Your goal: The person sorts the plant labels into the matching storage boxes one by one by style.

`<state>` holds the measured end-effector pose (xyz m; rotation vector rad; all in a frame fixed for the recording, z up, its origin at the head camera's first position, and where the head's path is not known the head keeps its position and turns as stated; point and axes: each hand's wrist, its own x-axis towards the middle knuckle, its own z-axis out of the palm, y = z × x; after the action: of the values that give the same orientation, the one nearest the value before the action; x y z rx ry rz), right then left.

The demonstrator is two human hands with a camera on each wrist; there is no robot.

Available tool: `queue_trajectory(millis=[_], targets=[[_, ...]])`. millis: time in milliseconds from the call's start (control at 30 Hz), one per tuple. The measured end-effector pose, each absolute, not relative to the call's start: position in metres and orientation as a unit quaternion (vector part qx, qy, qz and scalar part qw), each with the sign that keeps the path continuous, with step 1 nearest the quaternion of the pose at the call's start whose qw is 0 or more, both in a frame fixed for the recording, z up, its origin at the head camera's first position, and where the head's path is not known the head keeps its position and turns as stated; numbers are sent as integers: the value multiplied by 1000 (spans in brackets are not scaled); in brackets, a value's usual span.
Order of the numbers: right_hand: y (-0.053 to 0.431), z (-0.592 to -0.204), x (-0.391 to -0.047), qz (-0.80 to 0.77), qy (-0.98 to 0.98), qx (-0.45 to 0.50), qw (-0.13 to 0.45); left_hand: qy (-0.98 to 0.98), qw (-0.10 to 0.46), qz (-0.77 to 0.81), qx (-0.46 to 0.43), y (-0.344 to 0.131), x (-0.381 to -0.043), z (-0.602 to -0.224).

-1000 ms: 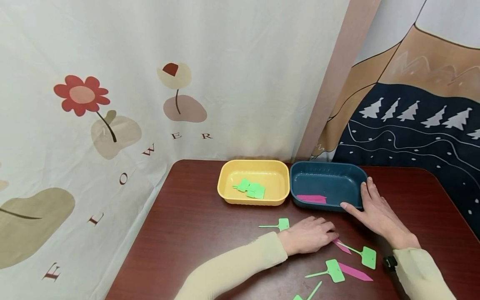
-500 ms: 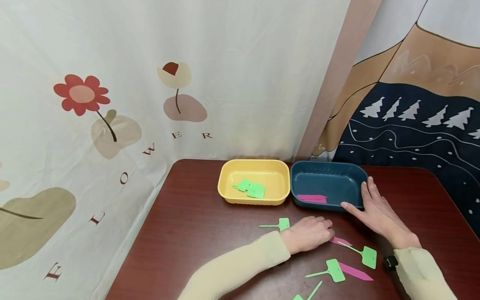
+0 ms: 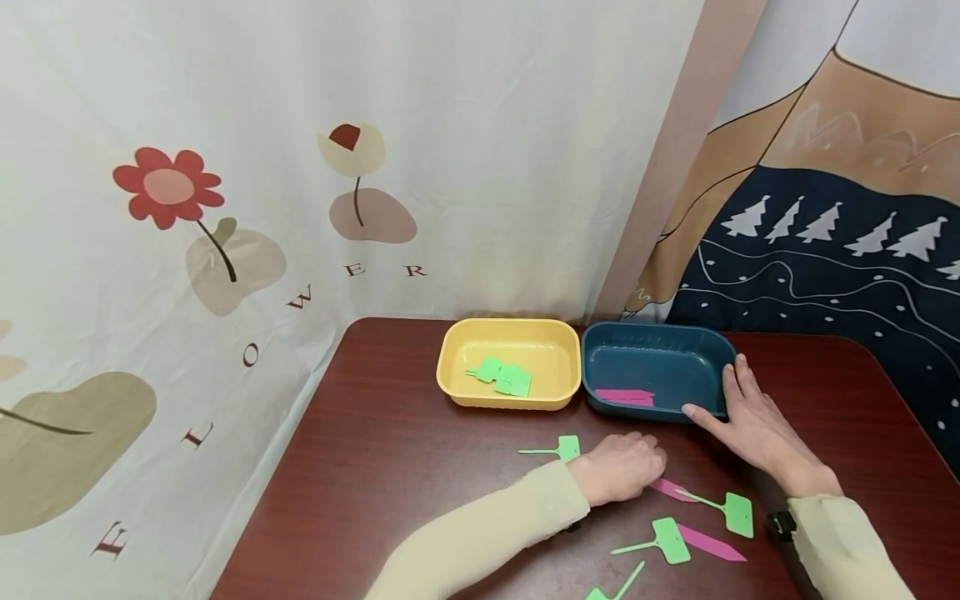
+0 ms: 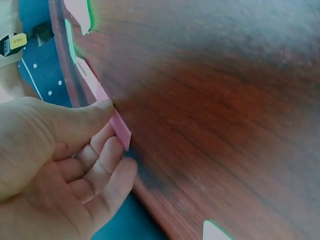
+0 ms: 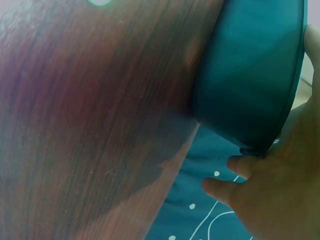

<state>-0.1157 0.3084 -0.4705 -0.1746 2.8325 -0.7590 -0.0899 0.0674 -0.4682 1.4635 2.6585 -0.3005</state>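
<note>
My left hand (image 3: 621, 467) pinches the near end of a pink pointed plant label (image 4: 120, 126) between thumb and fingers, low over the table. The label's other end lies close to the stem of a green T-shaped plant label (image 3: 738, 513). My right hand (image 3: 765, 429) rests at the right front corner of a blue tray (image 3: 675, 362), thumb on the front rim and straight fingers along the side. Inside that tray lie pink labels (image 3: 624, 397). A yellow tray (image 3: 551, 358) to its left holds several green labels (image 3: 513, 380).
More green T-shaped labels lie on the brown table (image 3: 390, 467): one behind the left wrist (image 3: 567, 447), one nearer the front (image 3: 670, 542) overlapping a pink label (image 3: 711, 543), and one at the frame's bottom edge (image 3: 628, 581). Printed curtains (image 3: 480, 167) hang behind.
My left fingers have drawn back slightly to the left, and the pink label has turned and slid left with them. The right hand and both trays have stayed in place.
</note>
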Motion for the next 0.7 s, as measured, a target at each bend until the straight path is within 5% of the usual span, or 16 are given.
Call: queue_trajectory(millis=[433,700], targets=[[308,-470,-116,-254,960,-59,100,867,-24,-36,497,52,-91,-478],[307,-470,-116,-253,961,-59,99,861,-9,14,508,44,-91,-479]])
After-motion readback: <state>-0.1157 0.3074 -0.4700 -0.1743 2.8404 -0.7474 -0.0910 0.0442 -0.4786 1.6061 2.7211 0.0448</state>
